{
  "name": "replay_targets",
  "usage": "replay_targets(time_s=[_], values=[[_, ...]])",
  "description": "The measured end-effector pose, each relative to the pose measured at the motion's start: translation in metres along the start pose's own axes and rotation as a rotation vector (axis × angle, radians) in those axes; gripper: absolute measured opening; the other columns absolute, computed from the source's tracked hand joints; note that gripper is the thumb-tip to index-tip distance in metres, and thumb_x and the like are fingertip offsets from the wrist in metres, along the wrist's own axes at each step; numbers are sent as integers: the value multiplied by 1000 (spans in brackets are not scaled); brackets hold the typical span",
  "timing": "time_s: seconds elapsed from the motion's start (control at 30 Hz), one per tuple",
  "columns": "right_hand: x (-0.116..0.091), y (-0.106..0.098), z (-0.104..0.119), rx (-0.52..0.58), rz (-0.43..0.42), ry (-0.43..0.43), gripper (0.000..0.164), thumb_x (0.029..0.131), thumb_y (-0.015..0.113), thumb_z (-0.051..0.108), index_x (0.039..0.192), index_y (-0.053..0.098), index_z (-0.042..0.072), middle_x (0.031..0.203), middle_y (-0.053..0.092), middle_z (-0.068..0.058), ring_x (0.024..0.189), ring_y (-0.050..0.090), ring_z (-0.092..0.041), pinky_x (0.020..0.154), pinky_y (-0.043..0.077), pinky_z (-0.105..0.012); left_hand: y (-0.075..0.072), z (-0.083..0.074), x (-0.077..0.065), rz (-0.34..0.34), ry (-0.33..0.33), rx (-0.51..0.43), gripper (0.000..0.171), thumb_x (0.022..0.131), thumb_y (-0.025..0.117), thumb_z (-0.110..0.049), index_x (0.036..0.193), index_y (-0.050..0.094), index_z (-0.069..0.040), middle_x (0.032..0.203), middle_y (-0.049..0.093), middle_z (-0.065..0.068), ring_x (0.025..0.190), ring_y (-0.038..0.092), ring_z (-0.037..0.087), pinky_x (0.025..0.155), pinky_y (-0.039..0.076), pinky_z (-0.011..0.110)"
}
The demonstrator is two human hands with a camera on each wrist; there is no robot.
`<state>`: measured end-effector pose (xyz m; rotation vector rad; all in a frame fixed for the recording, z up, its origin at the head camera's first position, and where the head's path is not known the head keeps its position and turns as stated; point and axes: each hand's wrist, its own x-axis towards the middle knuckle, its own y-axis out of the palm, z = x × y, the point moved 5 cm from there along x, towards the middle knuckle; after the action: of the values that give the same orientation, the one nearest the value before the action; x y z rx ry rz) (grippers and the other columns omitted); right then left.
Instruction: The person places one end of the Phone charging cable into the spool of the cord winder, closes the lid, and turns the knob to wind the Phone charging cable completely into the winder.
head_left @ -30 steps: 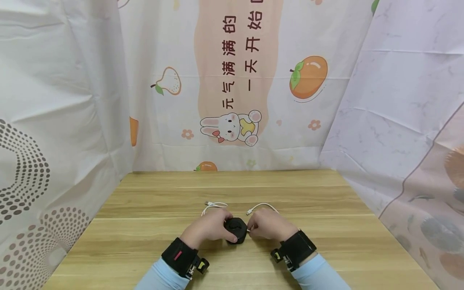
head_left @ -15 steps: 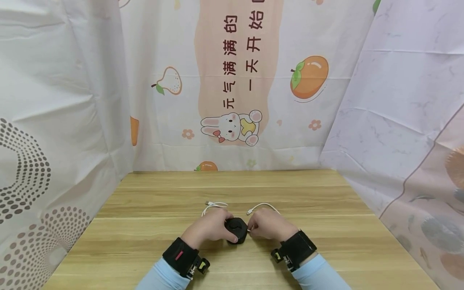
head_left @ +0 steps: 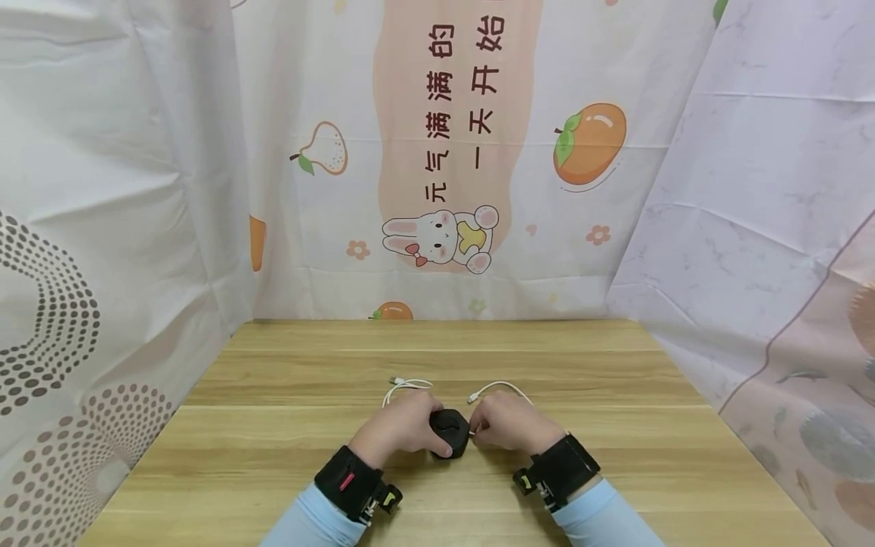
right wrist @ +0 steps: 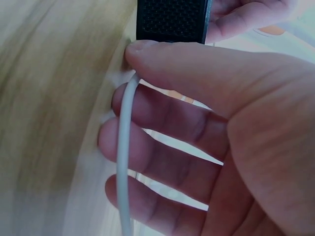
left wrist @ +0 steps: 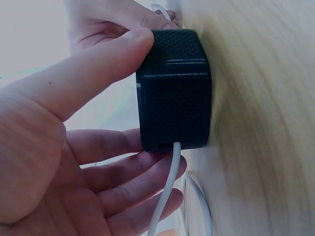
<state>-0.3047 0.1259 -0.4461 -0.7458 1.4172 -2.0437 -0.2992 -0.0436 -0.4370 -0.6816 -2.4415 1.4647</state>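
A small black six-sided case (head_left: pixel 450 434) with a textured surface stands on the table, a curved groove on its top. My left hand (head_left: pixel 403 425) grips it, thumb on the top edge in the left wrist view and fingers along the far side. White cable (left wrist: pixel 167 191) comes out of a slot at the case's lower corner there. On the opposite side, my right hand (head_left: pixel 509 424) pinches the white cable (right wrist: pixel 124 157) between thumb and forefinger, right beside the case. The cable runs down across its other fingers, which are bent loosely.
Beyond the left hand lies a white cable end with a USB plug (head_left: pixel 397 381). Another white cable end with a small plug (head_left: pixel 474 397) lies past the right hand. The wooden table (head_left: pixel 437 346) meets a printed curtain (head_left: pixel 314 228) at the back.
The head view has shifted slightly. Both hands keep nearly the same places at the case and cable.
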Motion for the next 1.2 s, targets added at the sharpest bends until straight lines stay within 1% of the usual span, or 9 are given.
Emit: replay_targets(time_s=[0.17,0.37,0.53,0.73,0.8,0.87,0.93,1.0,1.2], values=[[0,0,0,-6,-5,-9,23,74,78,0,69,73,22,57,41,23,54,35,2,53,34,-19,0,-1,-1,-7,9,10,60,70,94,-40,117,74,-7,96,66,-4,81,57,11,74,50,29],[-1,-1,1,14,-1,-11,24,75,76,-1,68,71,21,56,37,22,53,32,2,53,31,-19,2,2,1,2,19,14,63,72,93,-41,120,73,-7,98,66,-4,83,57,10,76,50,29],[-2,-2,1,27,-3,-3,20,76,77,-1,73,77,19,59,47,22,55,37,2,55,38,-19,4,3,1,11,18,22,64,71,92,-44,119,72,-7,96,64,-5,82,56,10,74,50,31],[-2,-2,1,24,3,4,19,77,78,0,76,79,19,61,51,21,56,40,2,55,41,-19,2,2,-1,9,25,22,70,70,92,-47,124,70,-7,101,64,-3,85,57,12,75,50,33],[-2,-2,2,30,3,5,18,77,78,-1,78,80,18,63,56,20,57,43,2,57,43,-19,1,1,-2,9,33,36,75,71,91,-49,128,67,-7,109,64,-1,90,58,13,77,51,33],[-2,-2,3,33,5,1,18,77,79,-1,79,80,17,66,60,18,59,46,3,58,44,-19,1,1,-3,8,37,57,81,71,90,-51,134,64,-6,123,63,3,101,59,16,83,52,35],[-2,-2,4,37,7,-3,17,78,80,-1,80,81,16,68,63,16,59,48,3,59,46,-20,0,0,-4,5,41,82,86,73,89,-53,140,60,-7,137,57,6,115,57,20,91,52,39],[-2,-1,3,38,9,-3,17,78,80,-1,81,82,15,69,65,15,60,50,3,60,47,-20,-1,-3,-4,-1,51,104,89,74,88,-53,144,57,-9,145,52,6,124,53,22,96,50,41],[-2,-1,1,37,14,11,16,79,79,0,82,82,16,71,66,15,62,52,3,62,48,-20,-1,-13,-5,3,106,110,87,75,89,-47,147,54,-11,146,51,3,126,53,21,95,51,40]])
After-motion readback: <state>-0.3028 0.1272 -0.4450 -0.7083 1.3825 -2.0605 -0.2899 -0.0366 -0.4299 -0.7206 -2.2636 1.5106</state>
